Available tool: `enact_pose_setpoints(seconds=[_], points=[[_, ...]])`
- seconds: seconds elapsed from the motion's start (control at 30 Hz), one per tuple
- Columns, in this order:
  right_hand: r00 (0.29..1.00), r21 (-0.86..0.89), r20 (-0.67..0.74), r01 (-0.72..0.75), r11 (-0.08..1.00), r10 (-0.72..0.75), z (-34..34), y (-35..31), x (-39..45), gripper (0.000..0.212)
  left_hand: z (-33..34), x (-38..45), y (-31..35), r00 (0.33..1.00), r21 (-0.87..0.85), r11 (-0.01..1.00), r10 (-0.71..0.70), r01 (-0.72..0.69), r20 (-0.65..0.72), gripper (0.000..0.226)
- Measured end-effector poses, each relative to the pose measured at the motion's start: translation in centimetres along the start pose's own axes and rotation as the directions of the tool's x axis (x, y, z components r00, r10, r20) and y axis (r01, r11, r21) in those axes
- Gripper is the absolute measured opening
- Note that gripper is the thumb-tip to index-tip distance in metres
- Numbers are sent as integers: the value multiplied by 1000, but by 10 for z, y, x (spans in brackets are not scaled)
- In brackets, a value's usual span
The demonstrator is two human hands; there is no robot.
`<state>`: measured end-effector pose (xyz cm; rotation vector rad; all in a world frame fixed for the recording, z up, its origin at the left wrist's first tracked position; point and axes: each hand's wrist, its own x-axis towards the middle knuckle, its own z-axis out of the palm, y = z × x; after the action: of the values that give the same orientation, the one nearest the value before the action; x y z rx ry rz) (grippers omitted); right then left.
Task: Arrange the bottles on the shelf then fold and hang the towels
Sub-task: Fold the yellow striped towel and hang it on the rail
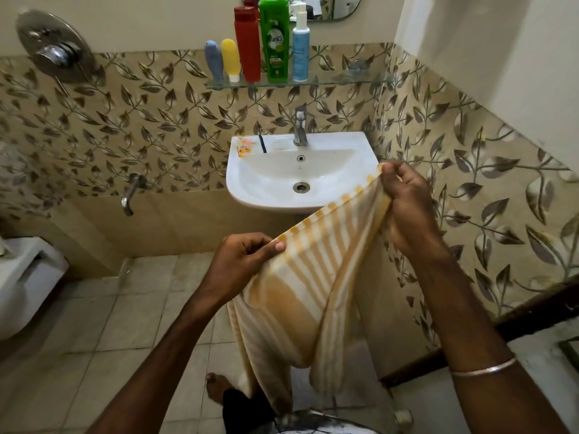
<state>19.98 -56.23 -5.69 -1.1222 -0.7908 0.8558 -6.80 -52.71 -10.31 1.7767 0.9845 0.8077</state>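
Fingers and thumb of the left hand [242, 258] pinch the near upper corner of the yellow-and-white striped cotton towel [300, 292]; the right hand [407, 203] clamps the far corner, fingers curled around bunched cloth. The towel sags between them (its lower part hanging toward the tiled floor) in front of the white ceramic washbasin [297, 173]. On the glass wall shelf [341, 81], from its left end: a grey-blue squeeze tube [214, 61], a yellow squeeze tube [231, 59], a tall red plastic bottle [247, 45], a green shampoo bottle [275, 39], a white-and-blue pump bottle [300, 48], all standing close together.
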Motion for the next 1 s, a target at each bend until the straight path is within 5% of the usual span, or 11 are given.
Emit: enact_pose_setpoints(seconds=[0.1, 0.23, 0.33, 0.57, 0.73, 1.0], points=[[981, -117, 195, -1, 993, 24, 4, -3, -9, 13, 3, 2, -1, 1000, 32, 999, 1, 0, -18, 19], [816, -391, 547, 52, 919, 187, 20, 3, -26, 13, 8, 8, 6, 998, 34, 999, 28, -26, -49, 15], [727, -485, 640, 132, 864, 248, 31, 11, -29, 9, 11, 11, 13, 995, 78, 994, 85, -81, -44, 13], [791, -552, 598, 290, 782, 129, 33, 12, -20, 6, 7, 11, 19, 997, 78, 995, 70, -67, -37, 28], [916, -554, 401, 225, 802, 20, 4, -7, -4, 6, -6, 7, 7, 1000, 50, 999, -7, 8, -22, 40], [950, -686, 309, 249, 684, -37, -14, -13, 3, 9, 4, 9, 12, 995, 75, 992, 96, -99, 40, 25]])
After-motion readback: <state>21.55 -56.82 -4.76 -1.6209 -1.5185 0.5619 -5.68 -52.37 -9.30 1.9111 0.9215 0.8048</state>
